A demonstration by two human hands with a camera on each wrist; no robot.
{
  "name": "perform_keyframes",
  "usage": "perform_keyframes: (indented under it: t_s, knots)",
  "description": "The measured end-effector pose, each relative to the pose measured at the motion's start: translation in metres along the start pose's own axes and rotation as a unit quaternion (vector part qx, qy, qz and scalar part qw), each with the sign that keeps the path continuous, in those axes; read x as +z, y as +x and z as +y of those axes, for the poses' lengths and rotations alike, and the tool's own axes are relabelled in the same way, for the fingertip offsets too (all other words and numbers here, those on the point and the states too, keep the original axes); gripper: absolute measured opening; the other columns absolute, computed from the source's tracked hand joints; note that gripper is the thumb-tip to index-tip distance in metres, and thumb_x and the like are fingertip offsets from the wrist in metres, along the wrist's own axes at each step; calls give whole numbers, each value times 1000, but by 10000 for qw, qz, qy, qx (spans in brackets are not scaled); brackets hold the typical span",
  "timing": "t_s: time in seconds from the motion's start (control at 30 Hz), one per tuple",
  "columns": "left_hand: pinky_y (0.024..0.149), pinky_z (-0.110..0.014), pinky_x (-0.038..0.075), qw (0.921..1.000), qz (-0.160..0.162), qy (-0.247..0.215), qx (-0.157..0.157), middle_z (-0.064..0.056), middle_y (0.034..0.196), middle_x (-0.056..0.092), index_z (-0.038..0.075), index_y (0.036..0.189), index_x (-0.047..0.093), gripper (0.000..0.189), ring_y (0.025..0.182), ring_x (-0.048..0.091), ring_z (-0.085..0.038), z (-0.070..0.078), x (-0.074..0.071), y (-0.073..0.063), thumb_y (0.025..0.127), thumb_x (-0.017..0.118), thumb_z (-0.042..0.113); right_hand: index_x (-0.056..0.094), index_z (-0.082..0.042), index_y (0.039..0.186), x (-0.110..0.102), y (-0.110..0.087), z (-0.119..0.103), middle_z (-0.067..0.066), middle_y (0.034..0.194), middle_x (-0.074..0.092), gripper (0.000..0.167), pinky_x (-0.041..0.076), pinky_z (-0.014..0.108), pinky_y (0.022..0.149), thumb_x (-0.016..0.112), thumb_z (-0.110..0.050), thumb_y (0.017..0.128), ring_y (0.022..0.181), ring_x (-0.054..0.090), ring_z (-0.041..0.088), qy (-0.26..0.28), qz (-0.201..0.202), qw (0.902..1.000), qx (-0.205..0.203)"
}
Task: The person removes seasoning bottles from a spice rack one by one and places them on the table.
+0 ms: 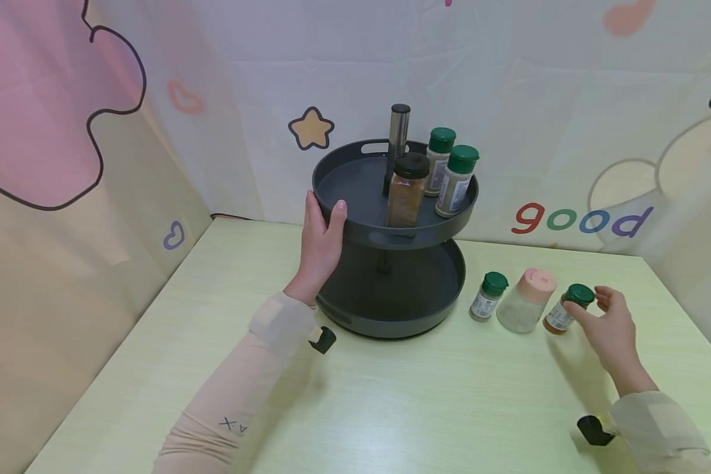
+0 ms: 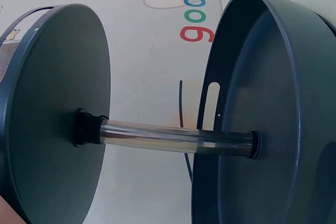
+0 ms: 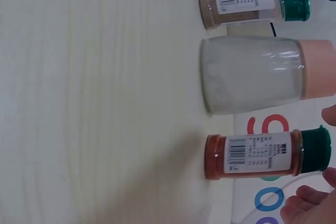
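From my end I see the left sleeve (image 1: 225, 388) stretched over the table (image 1: 438, 401), with my left hand (image 1: 322, 243) against the left side of the dark upper tray (image 1: 355, 187), its fingers straight along the outer wall and the thumb spread away from them on the near side. Past that hand I have an orange star (image 1: 311, 128) on the backdrop (image 1: 261, 99). A shiny metal post (image 1: 399, 128) joins this tray to the lower tray (image 1: 385, 299) beneath it. In the upper one I count three upright jars: a black-lidded brown jar (image 1: 405, 197) by the front rim, a rear green-capped jar (image 1: 436, 170) and, right of it, a front green-capped jar (image 1: 453, 189). Right of the trays, upright on the table, I get a small green-capped jar (image 1: 484, 305), a pink-lidded glass jar (image 1: 519, 311) and a reddish-brown jar (image 1: 559, 318) at the row's right end. My right hand (image 1: 613, 329) is at that last jar, thumb and fingers parted around its green cap (image 1: 579, 293); the right wrist view shows me a gap between thumb and cap, but I can't tell whether a finger touches it
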State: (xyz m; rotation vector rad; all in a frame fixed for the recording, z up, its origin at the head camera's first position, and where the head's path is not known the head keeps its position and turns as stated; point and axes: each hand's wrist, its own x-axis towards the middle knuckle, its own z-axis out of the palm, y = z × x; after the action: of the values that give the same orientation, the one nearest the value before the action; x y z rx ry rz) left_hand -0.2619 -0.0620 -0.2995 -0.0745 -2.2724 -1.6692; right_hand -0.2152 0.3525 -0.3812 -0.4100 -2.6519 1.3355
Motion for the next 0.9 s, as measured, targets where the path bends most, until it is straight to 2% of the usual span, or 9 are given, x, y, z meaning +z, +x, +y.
perform_keyframes:
  t_s: [0.13, 0.5, 0.9]
  knots:
    - [111, -36, 11, 10000, -11, 12, -21, 0, 150, 0, 11, 143, -3, 76, 137, 4, -13, 1, 0, 0, 89, 37, 47, 12, 4, 138, 0, -2, -7, 25, 144, 15, 77, 20, 56, 102, 51, -37, 85, 131, 15, 41, 135, 120, 9998, -63]
    - [111, -37, 12, 10000, -60, 6, -38, -1, 150, 0, 11, 143, -3, 76, 137, 4, -14, 2, -2, -1, 89, 37, 46, 14, 5, 137, 1, -10, -23, 25, 144, 15, 72, 18, 55, 103, 48, -36, 87, 132, 14, 39, 112, 116, 9994, -292]
    - [111, -37, 11, 10000, -61, 19, -10, -1, 150, -1, 11, 143, -4, 77, 137, 3, -14, 1, -1, 0, 89, 37, 47, 20, 4, 136, 2, -15, -32, 22, 144, 19, 69, 17, 50, 106, 48, -35, 86, 133, 16, 34, 184, 336, 9985, -392]
